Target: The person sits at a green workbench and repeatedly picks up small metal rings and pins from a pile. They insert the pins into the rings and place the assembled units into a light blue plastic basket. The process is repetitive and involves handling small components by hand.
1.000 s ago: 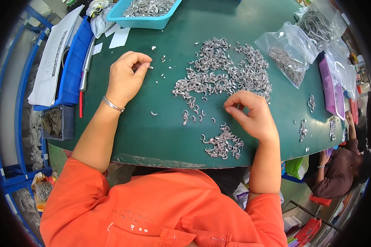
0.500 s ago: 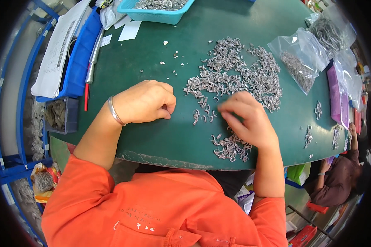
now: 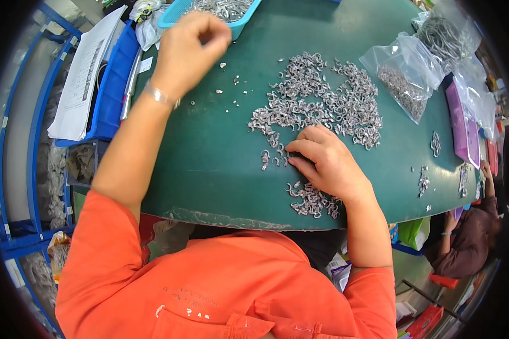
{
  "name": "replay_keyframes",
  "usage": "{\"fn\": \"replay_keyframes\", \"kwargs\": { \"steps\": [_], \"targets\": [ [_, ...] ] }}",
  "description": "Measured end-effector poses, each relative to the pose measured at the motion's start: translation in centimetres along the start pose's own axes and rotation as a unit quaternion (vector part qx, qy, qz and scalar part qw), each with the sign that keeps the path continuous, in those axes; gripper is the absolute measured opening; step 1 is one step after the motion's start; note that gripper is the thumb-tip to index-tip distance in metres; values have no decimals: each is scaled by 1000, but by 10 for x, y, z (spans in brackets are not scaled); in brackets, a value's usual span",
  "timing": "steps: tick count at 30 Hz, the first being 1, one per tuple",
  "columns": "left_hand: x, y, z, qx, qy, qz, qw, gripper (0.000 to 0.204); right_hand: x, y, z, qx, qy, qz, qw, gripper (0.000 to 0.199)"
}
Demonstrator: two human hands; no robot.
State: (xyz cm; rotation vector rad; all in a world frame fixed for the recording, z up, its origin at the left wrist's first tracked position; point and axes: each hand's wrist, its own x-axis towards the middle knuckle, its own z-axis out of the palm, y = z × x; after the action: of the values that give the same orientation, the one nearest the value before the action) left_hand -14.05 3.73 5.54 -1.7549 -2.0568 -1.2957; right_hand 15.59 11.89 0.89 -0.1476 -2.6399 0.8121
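Observation:
My left hand point(image 3: 192, 53), a bangle on its wrist, is raised over the near edge of a light-blue plastic basket point(image 3: 240, 25) of small metal pieces. Its thumb and fingers curl into a loop, slightly blurred; anything in the fingertips is hidden. Low on the table, my right hand point(image 3: 325, 161) has its thumb and forefinger closing around a small curved metal piece beside a few loose ones. Beyond it spreads a large pile of grey C-shaped metal pieces point(image 3: 300, 110). A smaller pile point(image 3: 311, 200) lies near the table's front edge, partly beneath my right wrist.
On the green table point(image 3: 209, 186), a blue tray point(image 3: 113, 85) with papers point(image 3: 87, 73) stands left. Clear bags of metal parts point(image 3: 404, 82) and a purple tray point(image 3: 462, 124) lie right. White crumbs dot the middle. Another person point(image 3: 464, 243) sits at the far right.
My left hand has swung up and away from the middle of the table to the basket. The right hand stays by the loose pieces, its fingertips slightly lower and closer to them.

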Motion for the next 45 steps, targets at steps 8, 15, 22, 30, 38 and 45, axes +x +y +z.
{"fn": "replay_keyframes", "kwargs": {
  "steps": [8, 15, 22, 30, 38, 45],
  "targets": [
    [42, -109, -1, 177, -29, 23, 983, 14, -9, 9, -22, 134, -64, -12, 989, 22],
    [26, -96, -10, 161, 12, 10, 987, 16, -4, 0, -4, 81, -31, 8, 996, 15],
    [-3, -20, -9, 71, -4, -11, 997, 14, 6, -10, 2, 107, 38, -26, 993, 12],
    [-95, 75, 26, -60, -244, 85, 964, 12, 8, -4, 7, 5, 39, -14, 999, 11],
    [-105, 70, 36, -87, -231, 83, 966, 14, -3, -1, -9, 78, 55, 68, 993, 12],
    [-93, 69, 27, -152, -123, -3, 981, 12, 2, -10, 0, 84, 0, 4, 996, 24]
  ]
}}
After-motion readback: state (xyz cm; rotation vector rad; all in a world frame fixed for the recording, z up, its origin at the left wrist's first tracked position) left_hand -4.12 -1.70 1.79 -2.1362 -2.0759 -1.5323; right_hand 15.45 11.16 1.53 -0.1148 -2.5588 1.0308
